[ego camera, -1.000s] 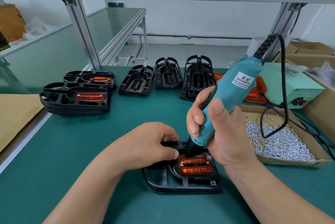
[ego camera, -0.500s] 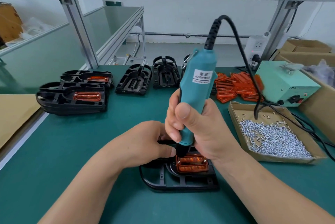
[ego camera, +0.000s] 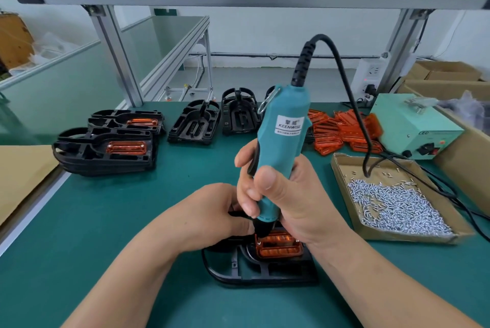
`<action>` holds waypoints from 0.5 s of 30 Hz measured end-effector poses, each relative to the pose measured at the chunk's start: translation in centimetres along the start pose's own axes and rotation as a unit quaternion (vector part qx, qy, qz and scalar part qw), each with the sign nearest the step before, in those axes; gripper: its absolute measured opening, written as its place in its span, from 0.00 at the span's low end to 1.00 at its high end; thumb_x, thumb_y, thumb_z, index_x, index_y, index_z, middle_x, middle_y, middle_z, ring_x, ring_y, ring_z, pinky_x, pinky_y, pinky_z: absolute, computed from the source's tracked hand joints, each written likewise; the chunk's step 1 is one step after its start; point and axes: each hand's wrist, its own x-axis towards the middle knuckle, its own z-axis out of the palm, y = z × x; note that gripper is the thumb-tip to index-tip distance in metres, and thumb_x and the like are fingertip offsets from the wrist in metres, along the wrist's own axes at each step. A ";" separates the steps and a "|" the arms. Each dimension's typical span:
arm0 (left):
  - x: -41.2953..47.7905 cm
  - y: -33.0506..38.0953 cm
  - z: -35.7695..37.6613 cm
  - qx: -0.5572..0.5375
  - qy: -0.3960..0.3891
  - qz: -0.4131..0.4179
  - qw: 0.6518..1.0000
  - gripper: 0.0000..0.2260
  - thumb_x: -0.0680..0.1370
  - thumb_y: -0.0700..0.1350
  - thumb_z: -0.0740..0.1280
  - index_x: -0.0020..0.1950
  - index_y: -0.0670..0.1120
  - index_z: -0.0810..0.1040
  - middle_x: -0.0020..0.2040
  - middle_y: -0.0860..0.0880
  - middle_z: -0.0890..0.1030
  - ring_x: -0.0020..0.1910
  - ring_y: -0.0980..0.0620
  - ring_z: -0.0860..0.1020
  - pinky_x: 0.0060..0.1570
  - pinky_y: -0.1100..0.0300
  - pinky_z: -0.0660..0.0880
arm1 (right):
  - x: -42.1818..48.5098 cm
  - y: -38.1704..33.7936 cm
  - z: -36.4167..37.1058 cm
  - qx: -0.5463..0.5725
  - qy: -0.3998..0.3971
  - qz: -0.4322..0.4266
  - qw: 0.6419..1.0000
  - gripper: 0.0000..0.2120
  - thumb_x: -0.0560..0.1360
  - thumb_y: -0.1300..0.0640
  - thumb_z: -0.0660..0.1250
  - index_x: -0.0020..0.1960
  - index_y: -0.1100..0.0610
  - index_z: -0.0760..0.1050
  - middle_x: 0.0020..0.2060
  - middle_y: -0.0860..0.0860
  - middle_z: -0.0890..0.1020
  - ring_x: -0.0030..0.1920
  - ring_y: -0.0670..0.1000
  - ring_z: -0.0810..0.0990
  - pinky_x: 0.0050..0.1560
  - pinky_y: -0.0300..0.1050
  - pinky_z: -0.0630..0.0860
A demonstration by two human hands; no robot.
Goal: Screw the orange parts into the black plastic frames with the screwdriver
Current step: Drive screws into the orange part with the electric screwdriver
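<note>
A black plastic frame (ego camera: 254,273) lies on the green mat in front of me, with an orange part (ego camera: 278,246) seated in it. My right hand (ego camera: 289,195) grips the teal electric screwdriver (ego camera: 282,139), held nearly upright, its black tip down at the orange part's far left corner. My left hand (ego camera: 212,213) grips the frame's far left side beside the tip, fingers curled; what lies under them is hidden.
Two stacks of black frames with orange parts (ego camera: 106,152) sit at the left, bare frames (ego camera: 196,126) behind. Loose orange parts (ego camera: 342,131) lie at the back right. A cardboard tray of screws (ego camera: 392,200) and a green power box (ego camera: 413,126) stand at the right, cable between.
The screwdriver swung from a rightward lean to nearly upright, and its tip came down onto the orange part's left corner. My left hand stayed on the frame.
</note>
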 end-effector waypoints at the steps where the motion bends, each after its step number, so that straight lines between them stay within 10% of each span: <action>1: 0.0 0.0 0.0 0.002 -0.004 -0.003 1.000 0.06 0.73 0.50 0.71 0.38 0.56 0.75 0.33 0.55 0.73 0.32 0.58 0.70 0.36 0.58 0.71 | 0.0 0.0 0.2 -0.007 -0.006 0.003 1.000 0.27 0.72 0.37 0.77 0.57 0.57 0.77 0.32 0.52 0.76 0.31 0.55 0.73 0.36 0.48 0.72; 15: -0.3 0.9 -0.1 -0.002 -0.005 -0.008 1.000 0.11 0.69 0.52 0.64 0.47 0.49 0.77 0.47 0.42 0.82 0.48 0.39 0.81 0.49 0.37 0.80 | 0.3 -0.6 0.6 -0.049 -0.051 0.024 0.997 0.13 0.80 0.58 0.71 0.44 0.64 0.71 0.27 0.63 0.70 0.28 0.53 0.69 0.34 0.47 0.69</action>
